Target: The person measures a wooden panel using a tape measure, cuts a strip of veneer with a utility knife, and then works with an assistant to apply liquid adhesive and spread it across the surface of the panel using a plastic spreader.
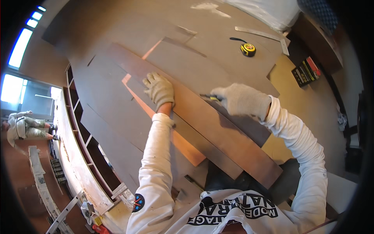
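My left hand (159, 90), in a pale work glove, presses down with its fingers spread on a long brown plank (218, 124). The plank runs diagonally from the upper left toward my body. In my gloved right hand (243, 100) is a utility knife (212, 97) with a yellow-green part showing. Its dark front end points left, at the plank's far edge; whether the blade touches the plank I cannot tell. Beneath the left forearm, a second board (210, 145) lies alongside the plank, beside an orange-lit strip (187, 147).
A yellow tape measure (248, 49) and a metal square (259, 33) lie at the upper right, near a black-and-red box (304, 73). Plastic sheeting (269, 11) lies beyond. An open framework (78, 113) edges the left side; another person (29, 126) stands past it.
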A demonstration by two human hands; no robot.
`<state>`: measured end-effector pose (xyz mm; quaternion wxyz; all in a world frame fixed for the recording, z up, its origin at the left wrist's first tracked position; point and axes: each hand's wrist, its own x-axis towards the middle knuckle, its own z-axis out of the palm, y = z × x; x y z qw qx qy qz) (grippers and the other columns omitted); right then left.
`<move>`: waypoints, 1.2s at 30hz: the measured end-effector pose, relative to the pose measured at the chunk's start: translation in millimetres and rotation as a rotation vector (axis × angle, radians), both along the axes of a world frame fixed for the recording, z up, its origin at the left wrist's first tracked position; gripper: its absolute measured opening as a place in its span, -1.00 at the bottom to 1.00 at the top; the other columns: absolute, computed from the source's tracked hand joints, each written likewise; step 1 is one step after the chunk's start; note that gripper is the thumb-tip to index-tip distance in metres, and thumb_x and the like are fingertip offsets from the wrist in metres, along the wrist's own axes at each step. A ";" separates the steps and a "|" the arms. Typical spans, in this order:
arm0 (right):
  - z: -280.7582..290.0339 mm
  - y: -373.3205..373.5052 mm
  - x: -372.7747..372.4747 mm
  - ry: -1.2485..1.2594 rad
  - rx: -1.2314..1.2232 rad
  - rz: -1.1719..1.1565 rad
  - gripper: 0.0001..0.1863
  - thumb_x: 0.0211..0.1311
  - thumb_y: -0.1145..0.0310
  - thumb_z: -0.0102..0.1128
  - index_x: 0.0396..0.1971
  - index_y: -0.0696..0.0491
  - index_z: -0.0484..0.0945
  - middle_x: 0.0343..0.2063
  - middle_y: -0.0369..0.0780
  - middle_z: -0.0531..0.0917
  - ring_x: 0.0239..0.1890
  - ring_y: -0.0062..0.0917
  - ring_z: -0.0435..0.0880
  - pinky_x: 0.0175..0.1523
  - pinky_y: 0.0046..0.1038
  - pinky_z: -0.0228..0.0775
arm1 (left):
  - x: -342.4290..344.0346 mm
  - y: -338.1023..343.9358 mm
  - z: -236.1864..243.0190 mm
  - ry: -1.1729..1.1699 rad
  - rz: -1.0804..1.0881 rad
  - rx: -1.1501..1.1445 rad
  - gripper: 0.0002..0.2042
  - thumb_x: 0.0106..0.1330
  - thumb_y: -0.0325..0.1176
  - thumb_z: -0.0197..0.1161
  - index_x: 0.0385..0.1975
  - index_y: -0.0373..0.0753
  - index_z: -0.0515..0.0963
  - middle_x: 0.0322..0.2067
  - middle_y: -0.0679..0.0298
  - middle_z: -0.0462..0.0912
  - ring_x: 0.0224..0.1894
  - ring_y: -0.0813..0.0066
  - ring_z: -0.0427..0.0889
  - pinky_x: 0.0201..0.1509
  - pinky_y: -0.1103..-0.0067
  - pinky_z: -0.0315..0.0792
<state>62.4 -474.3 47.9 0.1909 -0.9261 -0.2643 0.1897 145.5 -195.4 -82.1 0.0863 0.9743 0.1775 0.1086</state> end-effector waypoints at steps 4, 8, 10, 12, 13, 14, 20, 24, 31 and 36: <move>-0.1 75.2 71.5 -0.138 0.391 -0.139 -0.52 0.34 0.36 0.05 0.26 -0.10 0.57 -0.20 0.06 0.75 -0.16 0.04 0.74 -0.07 -0.09 0.57 | -5.9 10.0 -0.1 0.023 0.028 0.006 -0.52 0.53 -0.21 -0.04 0.37 -0.28 0.38 0.49 0.08 0.29 0.54 -0.09 0.18 0.45 -0.06 0.17; -69.8 144.2 169.9 -0.180 0.343 -0.158 -0.50 0.31 0.39 0.03 0.26 -0.03 0.56 -0.03 0.04 0.74 0.03 -0.04 0.72 0.14 -0.13 0.53 | 4.9 -3.7 -21.7 -0.059 -0.019 0.061 -0.57 0.52 -0.19 -0.02 0.28 -0.24 0.44 0.43 0.09 0.36 0.50 -0.08 0.22 0.39 -0.04 0.24; -87.2 176.4 191.0 -0.150 0.420 -0.199 -0.52 0.23 0.45 0.05 0.16 0.02 0.61 -0.04 0.06 0.73 0.04 -0.05 0.71 0.14 -0.14 0.53 | 1.3 -3.2 -16.5 -0.042 -0.025 0.073 -0.57 0.51 -0.20 0.00 0.27 -0.25 0.44 0.42 0.08 0.37 0.49 -0.09 0.23 0.39 -0.01 0.23; -90.7 202.6 198.2 -0.113 0.460 -0.159 -0.55 0.22 0.44 0.07 0.13 0.03 0.64 -0.04 0.06 0.74 0.04 -0.06 0.72 0.16 -0.14 0.53 | 0.4 5.9 -15.1 -0.070 0.008 0.097 -0.57 0.49 -0.21 0.02 0.27 -0.26 0.45 0.41 0.08 0.37 0.48 -0.09 0.25 0.38 -0.01 0.24; -98.0 208.6 198.3 -0.089 0.460 -0.143 -0.56 0.22 0.43 0.08 0.11 0.03 0.65 -0.05 0.06 0.74 0.04 -0.06 0.72 0.17 -0.15 0.54 | -3.5 5.1 -15.6 -0.075 0.021 0.089 -0.57 0.49 -0.22 0.03 0.26 -0.26 0.45 0.41 0.07 0.38 0.47 -0.09 0.26 0.38 0.00 0.24; -103.9 213.1 201.7 -0.085 0.446 -0.129 -0.58 0.22 0.42 0.09 0.08 0.04 0.67 -0.06 0.05 0.74 0.04 -0.06 0.73 0.17 -0.15 0.54 | -5.2 5.2 -15.3 -0.076 0.014 0.081 -0.58 0.48 -0.22 0.03 0.26 -0.27 0.45 0.41 0.06 0.38 0.47 -0.09 0.26 0.38 0.00 0.24; -92.5 220.0 228.1 -0.048 0.226 -0.037 -0.55 0.28 0.40 0.07 0.18 -0.01 0.63 -0.02 0.01 0.74 0.03 -0.06 0.72 0.14 -0.14 0.54 | -2.9 3.9 -10.1 -0.051 -0.007 0.048 -0.56 0.47 -0.23 0.03 0.27 -0.29 0.44 0.41 0.04 0.38 0.48 -0.10 0.24 0.40 0.00 0.23; -82.6 226.9 221.1 -0.120 0.275 -0.139 -0.58 0.32 0.37 0.07 0.15 -0.02 0.65 -0.03 0.00 0.74 0.04 -0.07 0.73 0.15 -0.12 0.54 | -1.1 4.7 -11.1 -0.064 0.009 0.051 -0.55 0.48 -0.22 0.03 0.28 -0.30 0.44 0.43 0.04 0.36 0.50 -0.11 0.22 0.41 0.00 0.21; -88.9 230.7 221.4 -0.121 0.280 -0.057 -0.59 0.27 0.37 0.08 0.09 0.06 0.66 0.02 0.06 0.72 0.11 -0.07 0.71 0.22 -0.13 0.53 | -2.7 5.9 -13.0 -0.047 0.029 0.111 -0.54 0.47 -0.21 0.04 0.29 -0.29 0.43 0.43 0.05 0.34 0.50 -0.08 0.22 0.39 -0.01 0.22; -84.9 208.2 219.1 -0.095 0.178 0.062 -0.53 0.19 0.40 0.17 0.14 0.03 0.65 -0.04 0.02 0.75 0.05 -0.06 0.72 0.17 -0.15 0.54 | 3.1 -0.9 -9.6 -0.078 -0.014 0.077 -0.60 0.44 -0.20 0.08 0.19 -0.23 0.49 0.34 0.13 0.40 0.42 -0.03 0.29 0.32 -0.02 0.28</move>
